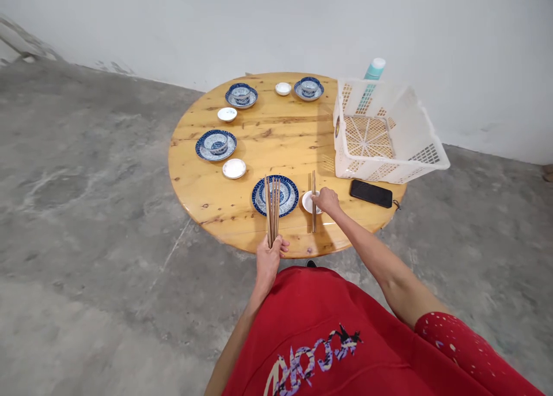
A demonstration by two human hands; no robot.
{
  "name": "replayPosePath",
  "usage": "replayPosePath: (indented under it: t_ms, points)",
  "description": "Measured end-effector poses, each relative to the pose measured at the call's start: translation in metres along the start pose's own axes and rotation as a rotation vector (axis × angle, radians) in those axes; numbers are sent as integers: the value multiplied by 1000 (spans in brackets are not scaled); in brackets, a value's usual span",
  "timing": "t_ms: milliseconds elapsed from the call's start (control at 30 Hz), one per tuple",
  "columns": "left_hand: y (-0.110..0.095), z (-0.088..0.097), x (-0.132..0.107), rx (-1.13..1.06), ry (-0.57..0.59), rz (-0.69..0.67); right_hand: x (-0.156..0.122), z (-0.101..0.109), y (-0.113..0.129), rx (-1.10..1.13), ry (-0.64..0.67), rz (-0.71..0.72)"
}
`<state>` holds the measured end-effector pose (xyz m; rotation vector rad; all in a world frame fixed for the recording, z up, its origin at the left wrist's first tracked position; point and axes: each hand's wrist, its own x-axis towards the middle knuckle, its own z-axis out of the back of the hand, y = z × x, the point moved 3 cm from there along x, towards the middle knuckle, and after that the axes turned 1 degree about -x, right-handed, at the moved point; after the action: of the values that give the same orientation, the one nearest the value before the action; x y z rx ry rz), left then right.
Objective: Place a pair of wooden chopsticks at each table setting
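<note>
Several chopsticks point away from me in my left hand, which is closed round their lower ends at the table's front edge. Behind them, partly covered, is a blue-and-white plate with a patterned bowl on it. My right hand pinches a pair of chopsticks near the middle. That pair lies lengthwise over a small white dish to the right of the plate; whether it touches the dish I cannot tell.
On the round wooden table, more bowls on plates and small white dishes stand along the left and back. A white plastic basket stands at the right, with a black phone before it and a turquoise bottle behind.
</note>
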<state>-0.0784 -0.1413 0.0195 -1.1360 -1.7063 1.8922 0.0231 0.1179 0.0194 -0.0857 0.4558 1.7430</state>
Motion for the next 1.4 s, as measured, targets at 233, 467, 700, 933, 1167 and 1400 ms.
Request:
replayPosePath:
  t_ms: [233,467,700,933,1167,1400]
  points:
    - [0,3,0,-15,-15,8,2,-7,6,-13,29,35]
    - [-1,2,3,-9,-11,11,-3,-14,3,44,94,39]
    - [-1,-1,7,-15,-1,18,-6,-13,2,82,93,37]
    - [-2,-2,7,-14,12,14,-10,-12,3,104,110,25]
    - [-3,-3,7,-5,11,11,-14,-8,7,116,135,14]
    - [-4,-4,8,-13,11,17,-14,-6,8,103,120,18]
